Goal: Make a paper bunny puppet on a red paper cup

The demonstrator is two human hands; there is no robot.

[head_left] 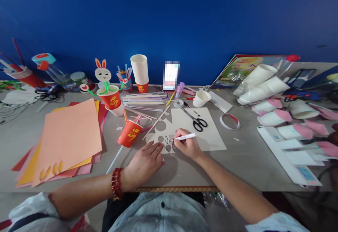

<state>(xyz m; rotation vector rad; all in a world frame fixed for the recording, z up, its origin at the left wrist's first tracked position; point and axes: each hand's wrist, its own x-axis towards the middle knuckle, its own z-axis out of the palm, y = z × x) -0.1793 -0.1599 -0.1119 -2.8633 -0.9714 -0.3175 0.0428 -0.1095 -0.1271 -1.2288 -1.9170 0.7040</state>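
one white marker (187, 136): gripped near its dark tip by the right hand (188, 144), tip down at the white paper (211, 133)
right hand: fingers narrowed around the marker, side of the hand resting low on the paper
left hand (149, 160): flat and palm down, fingers stretched out close together, fingertips at the paper's lower left; a red beaded bracelet (116, 184) circles the wrist
white paper: in front of the person on the grey table (185, 175) — round holes cut in its left part, small dark oval outlines drawn between the two hands
scissors (198, 123): black-handled, lying on the upper part of the paper
red cup (129, 133): tilted, just beyond the left hand, straws sticking out
rabbit figure (103, 74): standing in another red cup, farther back on the left
coloured sheets (68, 137): piled at far left, peach on top
tape roll (230, 122): flat, right of the paper
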